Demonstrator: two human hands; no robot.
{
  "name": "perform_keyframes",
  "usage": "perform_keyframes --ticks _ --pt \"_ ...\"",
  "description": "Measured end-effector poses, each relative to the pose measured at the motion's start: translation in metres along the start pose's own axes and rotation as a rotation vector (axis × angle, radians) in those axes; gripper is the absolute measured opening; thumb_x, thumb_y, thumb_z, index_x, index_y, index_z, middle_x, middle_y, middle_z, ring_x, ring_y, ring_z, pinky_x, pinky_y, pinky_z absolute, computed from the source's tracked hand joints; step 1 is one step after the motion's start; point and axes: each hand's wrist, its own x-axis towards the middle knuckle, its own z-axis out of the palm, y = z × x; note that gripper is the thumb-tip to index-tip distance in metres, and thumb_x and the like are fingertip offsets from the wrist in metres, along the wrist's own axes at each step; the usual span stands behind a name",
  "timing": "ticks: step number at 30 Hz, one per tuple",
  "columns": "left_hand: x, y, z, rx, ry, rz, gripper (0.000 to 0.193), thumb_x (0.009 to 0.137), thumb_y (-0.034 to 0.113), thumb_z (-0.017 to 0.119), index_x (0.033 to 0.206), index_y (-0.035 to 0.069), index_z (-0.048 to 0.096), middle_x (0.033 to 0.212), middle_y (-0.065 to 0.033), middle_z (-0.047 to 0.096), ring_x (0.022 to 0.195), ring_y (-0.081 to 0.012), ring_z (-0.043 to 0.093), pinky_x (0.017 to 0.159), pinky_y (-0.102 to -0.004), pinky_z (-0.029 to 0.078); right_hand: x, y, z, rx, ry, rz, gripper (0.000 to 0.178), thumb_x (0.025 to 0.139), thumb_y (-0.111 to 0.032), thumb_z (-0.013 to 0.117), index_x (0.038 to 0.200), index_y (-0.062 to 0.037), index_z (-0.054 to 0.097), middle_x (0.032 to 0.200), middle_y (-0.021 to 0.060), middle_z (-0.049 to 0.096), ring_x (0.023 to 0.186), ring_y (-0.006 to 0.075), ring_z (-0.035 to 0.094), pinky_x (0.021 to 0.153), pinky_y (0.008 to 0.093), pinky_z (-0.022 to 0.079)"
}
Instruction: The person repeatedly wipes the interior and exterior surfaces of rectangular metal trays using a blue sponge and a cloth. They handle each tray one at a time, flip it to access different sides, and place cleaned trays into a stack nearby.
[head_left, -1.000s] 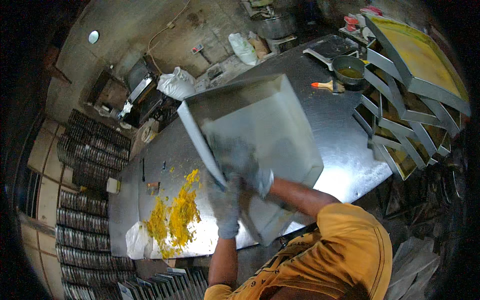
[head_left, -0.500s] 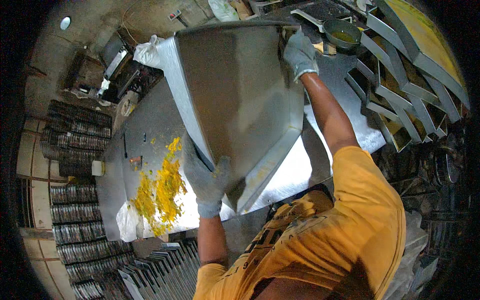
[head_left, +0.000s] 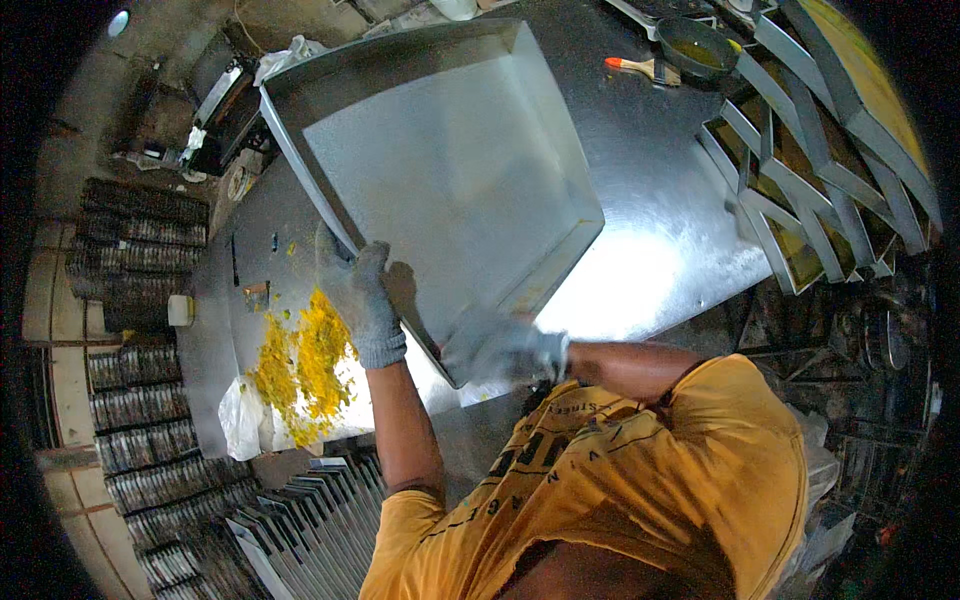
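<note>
A large square metal tray (head_left: pixel 450 150) with raised walls is tilted over the metal table, its inside toward me. My left hand (head_left: pixel 362 300), in a grey glove, grips the tray's left wall near the close corner, thumb over the rim. My right hand (head_left: pixel 500 345), also gloved, is at the tray's near wall and smeared by motion, so its fingers are unclear. Left of the tray a loose heap of yellow-orange shreds (head_left: pixel 305 370) lies on the table, beside a crumpled white plastic bag (head_left: pixel 241 420).
A dark pan with yellowish liquid (head_left: pixel 697 45) and a red-tipped brush (head_left: pixel 645 69) lie at the table's far right. Stacked metal trays (head_left: pixel 800 190) stand on the right. Upright trays (head_left: pixel 310 530) stand low at left, by piled dark racks (head_left: pixel 145 425).
My right hand has come down from the tray's far right corner to its near side. The tray has swung left and tipped lower, uncovering the brush. My left hand keeps its hold.
</note>
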Motion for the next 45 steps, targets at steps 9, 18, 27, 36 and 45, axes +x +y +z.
perform_keyframes --ticks 9,18,27,36,45 --pt "-0.025 -0.005 0.002 0.012 0.142 0.112 0.070 0.073 0.011 0.072 0.138 -0.004 0.050 0.120 -0.0150 0.063 0.104 -0.0253 0.064 0.093 -0.0371 0.052 0.030 0.082 -0.105 -0.938 0.583 -0.100 0.014 0.097 -0.015 0.058 0.102 -0.0041 0.065 0.101 0.0087 0.065 0.100 0.0216 0.063 0.090 0.0374 0.051" --pt "-0.054 -0.021 0.010 0.405 -0.158 0.547 0.048 0.071 0.014 0.075 0.117 0.002 0.065 0.116 -0.0175 0.067 0.111 -0.0339 0.064 0.098 -0.0433 0.050 0.018 0.100 -0.127 0.564 0.344 0.008 0.040 0.101 -0.033 0.055 0.125 -0.0017 0.061 0.106 0.0108 0.069 0.099 0.0250 0.065 0.093 0.0383 0.052" --pt "-0.065 0.008 0.017 0.504 -0.164 0.935 0.052 0.073 0.013 0.074 0.125 0.009 0.064 0.119 -0.0145 0.067 0.108 -0.0374 0.064 0.097 -0.0466 0.051 0.017 -0.074 -0.009 -0.080 0.495 -0.444 0.051 0.091 -0.041 0.064 0.126 -0.0043 0.061 0.111 0.0142 0.068 0.104 0.0306 0.065 0.093 0.0428 0.052" --pt "-0.078 0.027 -0.064 0.020 0.054 0.124 0.061 0.072 0.008 0.069 0.131 -0.005 0.055 0.121 -0.0191 0.064 0.114 -0.0286 0.062 0.101 -0.0365 0.046 0.015 0.028 -0.087 -0.938 1.486 0.317 0.060 0.080 -0.046 0.072 0.125 -0.0070 0.061 0.117 0.0171 0.067 0.112 0.0359 0.062 0.094 0.0472 0.052" --pt "-0.143 0.003 -0.082 0.198 0.043 -0.022 0.066 0.067 0.004 0.070 0.130 -0.005 0.052 0.103 -0.0117 0.052 0.099 -0.0264 0.055 0.093 -0.0367 0.045 0.048 0.050 -0.102 -1.140 1.541 0.548 0.028 0.093 -0.027 0.059 0.116 -0.0111 0.065 0.119 0.0181 0.066 0.113 0.0346 0.065 0.084 0.0505 0.055"
